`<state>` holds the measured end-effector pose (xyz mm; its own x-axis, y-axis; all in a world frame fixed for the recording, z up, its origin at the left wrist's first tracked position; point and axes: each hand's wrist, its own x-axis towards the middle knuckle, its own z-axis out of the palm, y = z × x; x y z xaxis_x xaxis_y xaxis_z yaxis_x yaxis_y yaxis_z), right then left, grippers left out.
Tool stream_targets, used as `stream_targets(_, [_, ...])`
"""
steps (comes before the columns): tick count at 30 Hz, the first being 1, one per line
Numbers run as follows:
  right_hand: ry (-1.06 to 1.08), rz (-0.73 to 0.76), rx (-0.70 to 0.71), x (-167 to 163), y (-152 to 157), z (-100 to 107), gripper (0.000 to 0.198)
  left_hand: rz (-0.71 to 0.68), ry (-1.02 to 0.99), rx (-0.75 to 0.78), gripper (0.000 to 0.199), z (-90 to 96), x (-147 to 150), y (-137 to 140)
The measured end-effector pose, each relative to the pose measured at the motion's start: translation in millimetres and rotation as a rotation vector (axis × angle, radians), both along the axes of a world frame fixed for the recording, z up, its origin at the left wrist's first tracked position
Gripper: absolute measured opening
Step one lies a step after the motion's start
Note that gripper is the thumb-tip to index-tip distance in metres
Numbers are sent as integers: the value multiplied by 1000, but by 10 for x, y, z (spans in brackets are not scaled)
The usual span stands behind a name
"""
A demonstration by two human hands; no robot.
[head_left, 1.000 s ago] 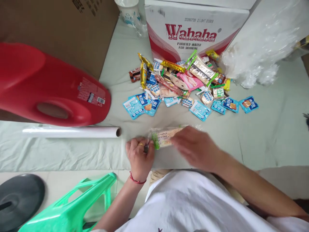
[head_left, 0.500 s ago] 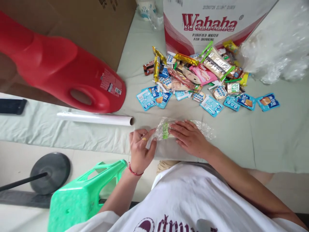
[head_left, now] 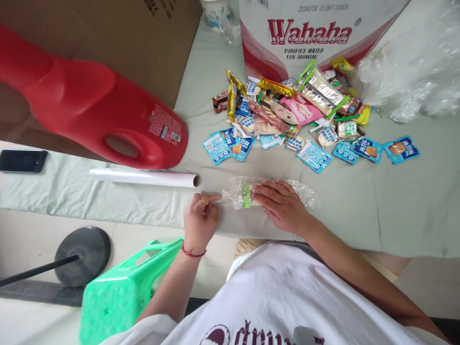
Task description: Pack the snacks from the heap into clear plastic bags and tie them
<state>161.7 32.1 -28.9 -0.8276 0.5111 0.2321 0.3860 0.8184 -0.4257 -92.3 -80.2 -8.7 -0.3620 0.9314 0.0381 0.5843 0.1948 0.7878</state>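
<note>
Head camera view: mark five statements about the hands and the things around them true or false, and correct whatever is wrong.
1. The right hand lies over the wrapped packet. True.
2. The left hand is wrapped around the white roll. False: the roll lies on the cloth, outside that hand.
3. The pile of snacks lies between the water box and the hands. True.
4. The red bracelet is on the right wrist. False: it is on the left wrist.
5. The phone lies at the right edge of the view. False: it lies at the left edge.
</note>
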Motion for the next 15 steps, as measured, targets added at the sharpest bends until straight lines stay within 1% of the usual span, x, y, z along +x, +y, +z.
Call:
stream_targets(2, [7,5,7,0,-1,-5,48,27,180,-25,20,-118,-1,54])
stream_targets(4, [21,7,15,2,0,-10,48,-6,291,-11,33,-199,14,114])
stream_targets(6, [34,2,25,3,3,-15,46,-23,351,-5,47,-224,29,160])
stream_targets(7, [36,-1,27,3,5,-17,45,-21,359,-8,46,-218,36,176])
stream_targets(9, [43,-3,30,2,7,-19,43,-1,301,-6,31,-176,52,200])
stream_targets(10, [48,-4,30,2,9,-19,43,19,216,5,27,-145,65,209])
stream_targets(11, [54,-4,27,3,10,-19,42,52,83,20,28,-110,82,219])
stream_targets(13, [68,-5,16,6,14,-18,41,160,-306,19,32,-35,123,244])
stream_targets(15, [74,-5,3,10,18,-18,40,283,-732,-28,37,34,150,271])
